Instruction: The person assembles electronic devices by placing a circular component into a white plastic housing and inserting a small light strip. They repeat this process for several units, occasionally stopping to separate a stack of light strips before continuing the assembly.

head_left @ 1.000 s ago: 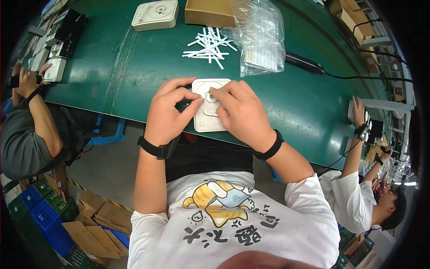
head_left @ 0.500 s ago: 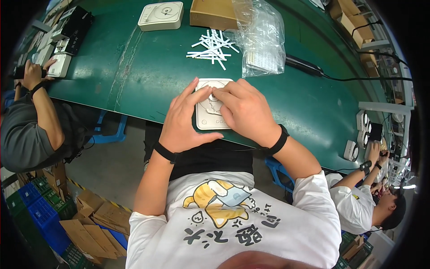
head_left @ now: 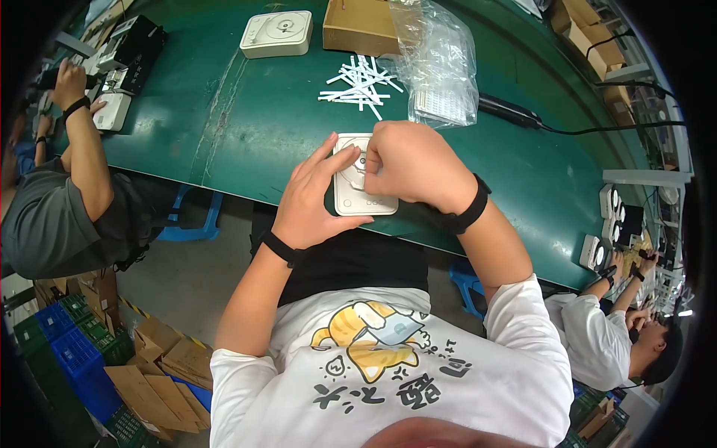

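My right hand [head_left: 424, 166] is curled over the far half of the white device [head_left: 354, 203]; whether its fingertips are clamped on anything, I cannot tell. My left hand [head_left: 305, 201] is spread, thumb apart from fingers, bracketing the device's left side and near edge, presumably to prevent shifting. The device lies flat near the front edge of the green table [head_left: 523, 187], within easy reach. Tabletop on both sides allows lateral movement; white strips [head_left: 361, 84] and a plastic bag [head_left: 448, 67] limit forward room.

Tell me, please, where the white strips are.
In the head view, the white strips lie at upper centre, below the brown box, left of the plastic bag.
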Motion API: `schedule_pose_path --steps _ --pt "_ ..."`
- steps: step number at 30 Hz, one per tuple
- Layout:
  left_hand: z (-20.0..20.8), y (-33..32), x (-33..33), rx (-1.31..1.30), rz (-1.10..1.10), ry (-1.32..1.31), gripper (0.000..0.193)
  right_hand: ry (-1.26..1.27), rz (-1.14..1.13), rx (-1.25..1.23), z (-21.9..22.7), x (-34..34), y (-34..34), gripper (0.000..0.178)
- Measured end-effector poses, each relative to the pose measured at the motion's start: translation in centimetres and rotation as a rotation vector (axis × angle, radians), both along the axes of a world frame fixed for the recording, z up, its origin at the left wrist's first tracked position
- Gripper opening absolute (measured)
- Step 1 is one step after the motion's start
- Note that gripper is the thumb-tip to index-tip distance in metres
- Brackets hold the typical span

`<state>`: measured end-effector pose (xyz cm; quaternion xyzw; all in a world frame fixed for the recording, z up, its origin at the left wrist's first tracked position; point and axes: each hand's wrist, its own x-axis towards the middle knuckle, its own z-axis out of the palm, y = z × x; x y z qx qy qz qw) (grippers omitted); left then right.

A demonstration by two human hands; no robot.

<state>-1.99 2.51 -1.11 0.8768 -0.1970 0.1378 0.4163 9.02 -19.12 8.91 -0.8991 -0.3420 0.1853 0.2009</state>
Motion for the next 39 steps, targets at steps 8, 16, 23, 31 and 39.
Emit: schedule_pose_path --steps 8,16,23,31,39 --pt "0.2 0.3 0.3 0.002 -0.02 0.025 0.098 -0.248 0.078 -0.056 -0.3 0.1 0.3 0.009" --pt "1.4 0.7 0.7 0.253 -0.05 -0.117 0.081 -0.278 0.16 0.249 -2.3 0.9 -2.2 0.014" --pt "2.0 0.6 1.3 0.479 -0.089 -0.2 0.076 0.012 0.079 0.58 -5.9 1.3 -3.4 0.019" --pt "4.2 1.0 1.3 0.443 -0.126 -0.129 0.07 0.13 0.003 0.694 -7.6 1.8 -4.3 0.028" --pt "4.0 0.5 1.0 0.081 0.04 0.083 0.031 0.29 -0.084 0.611 -7.9 0.7 -3.5 0.051"
